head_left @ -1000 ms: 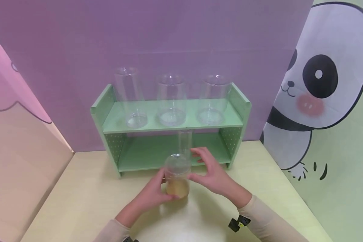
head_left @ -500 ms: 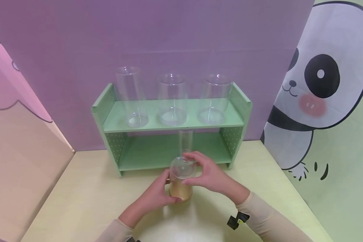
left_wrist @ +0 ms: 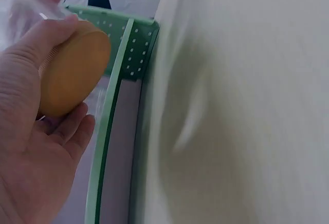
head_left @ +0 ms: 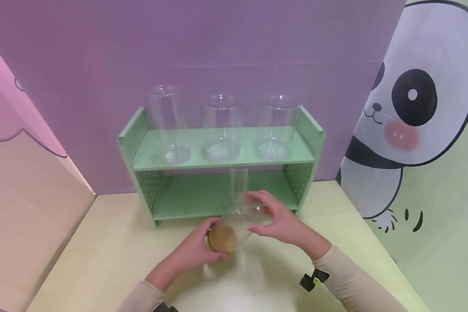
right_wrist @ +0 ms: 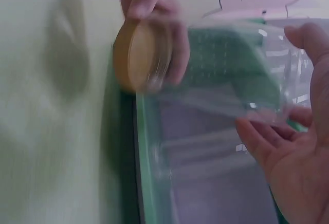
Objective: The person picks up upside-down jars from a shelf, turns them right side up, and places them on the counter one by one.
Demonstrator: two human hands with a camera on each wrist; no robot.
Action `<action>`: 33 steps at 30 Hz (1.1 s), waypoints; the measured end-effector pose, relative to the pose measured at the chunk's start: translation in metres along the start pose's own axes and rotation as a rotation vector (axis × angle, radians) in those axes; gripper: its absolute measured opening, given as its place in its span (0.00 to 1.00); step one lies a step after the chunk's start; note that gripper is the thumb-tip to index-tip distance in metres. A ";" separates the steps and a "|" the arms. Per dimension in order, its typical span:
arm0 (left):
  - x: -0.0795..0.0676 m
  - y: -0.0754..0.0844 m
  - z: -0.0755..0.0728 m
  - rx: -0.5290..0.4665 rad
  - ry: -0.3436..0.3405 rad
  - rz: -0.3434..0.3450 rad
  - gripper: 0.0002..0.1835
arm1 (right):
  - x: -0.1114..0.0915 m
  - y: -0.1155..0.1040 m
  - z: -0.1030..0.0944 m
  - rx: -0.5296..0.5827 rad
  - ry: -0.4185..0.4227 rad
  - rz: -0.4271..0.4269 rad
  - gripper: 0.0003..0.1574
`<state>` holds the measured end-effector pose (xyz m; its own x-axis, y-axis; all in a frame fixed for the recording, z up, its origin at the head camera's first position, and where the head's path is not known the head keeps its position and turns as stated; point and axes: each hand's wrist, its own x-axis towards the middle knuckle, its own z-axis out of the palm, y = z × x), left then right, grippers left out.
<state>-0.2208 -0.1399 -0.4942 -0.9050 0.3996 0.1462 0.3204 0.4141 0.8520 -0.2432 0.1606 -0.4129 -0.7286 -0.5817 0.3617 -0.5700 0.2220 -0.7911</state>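
A clear glass jar (head_left: 236, 222) is held in the air above the table, tilted, with its wooden lid (head_left: 221, 238) at the lower left end. My left hand (head_left: 196, 246) grips the lid, thumb on one side and fingers on the other. Around the jar's other end curl the fingers and thumb of my right hand (head_left: 278, 222). In the right wrist view the glass is blurred beside the lid (right_wrist: 141, 55), and I cannot tell whether the two are joined. The left wrist view shows the lid's flat outer face (left_wrist: 79, 70).
A green two-tier shelf (head_left: 222, 169) stands just behind my hands. On its upper tier are a tall glass cylinder (head_left: 169, 125) and two wider ones, the middle (head_left: 222, 130) and the right (head_left: 274, 130). A slim glass tube (head_left: 239, 180) stands on the lower tier.
The jar was upright with its lid end down; now it leans, its glass end swung to the right and its lid end to the left. Both hands moved with it.
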 end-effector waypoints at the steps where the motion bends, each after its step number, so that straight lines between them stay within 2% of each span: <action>1: -0.001 0.000 -0.003 0.013 0.008 -0.004 0.53 | -0.001 0.003 -0.003 -0.008 -0.009 -0.003 0.51; 5: -0.004 -0.002 -0.019 0.059 0.029 0.020 0.51 | -0.006 0.019 -0.012 -0.036 -0.054 -0.007 0.54; 10: -0.005 -0.001 -0.034 0.107 0.046 0.079 0.49 | -0.011 0.031 -0.015 0.013 -0.094 0.018 0.54; 14: -0.004 0.001 -0.040 0.103 0.050 0.077 0.49 | -0.013 0.034 -0.015 0.040 -0.099 0.059 0.52; 17: -0.005 0.003 -0.044 0.050 0.052 0.080 0.49 | -0.013 0.034 -0.015 0.045 -0.104 0.083 0.52; 20: -0.005 0.004 -0.047 -0.045 0.062 0.099 0.50 | -0.013 0.035 -0.014 0.035 -0.107 0.104 0.52; 25: -0.003 0.007 -0.050 -0.186 0.121 0.162 0.48 | -0.014 0.041 -0.006 -0.037 -0.105 0.118 0.49; 28: -0.002 0.010 -0.050 -0.215 0.159 0.199 0.47 | -0.016 0.046 0.001 -0.087 -0.092 0.124 0.47; 33: 0.001 0.015 -0.048 -0.229 0.208 0.196 0.45 | -0.017 0.054 0.014 -0.084 -0.062 0.159 0.48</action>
<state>-0.2305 -0.1727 -0.4575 -0.8775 0.2689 0.3970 0.4439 0.1426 0.8846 -0.2565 0.1717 -0.4689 -0.7887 -0.5805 0.2024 -0.4811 0.3778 -0.7911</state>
